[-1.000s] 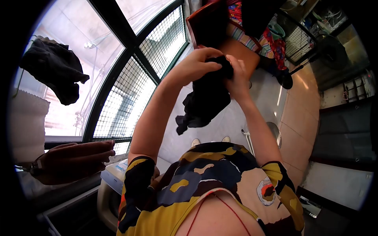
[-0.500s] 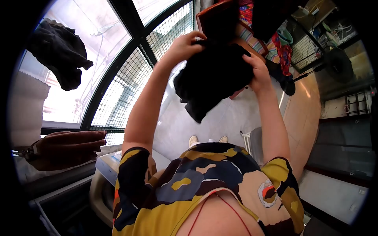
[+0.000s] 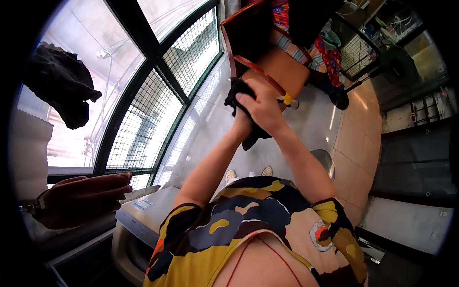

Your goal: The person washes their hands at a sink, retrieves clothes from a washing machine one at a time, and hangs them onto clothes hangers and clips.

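A black cloth [image 3: 234, 92] is bunched up between my two hands, in front of me at chest height; what kind of garment it is, I cannot make out. My right hand [image 3: 264, 107] lies over the bundle with its fingers wrapped around it. Beneath it, my left hand [image 3: 244, 123] is mostly covered by the cloth and the right hand, and it seems to grip the bundle from below. A dark fold of the cloth hangs down under the wrists.
Beyond my hands stands a wooden chair [image 3: 287, 71] with an orange-brown seat. To the left are a meshed window [image 3: 143, 119], a hanging black garment [image 3: 62, 83] and a brown garment [image 3: 86, 198]. A pale appliance-like box [image 3: 143, 210] sits beside my left elbow. A black fan [image 3: 399, 69] stands right.
The black cloth was spread out between my parted hands. Now it is gathered into a small bundle, and my hands have come together, lower and nearer to me. The chair shows more.
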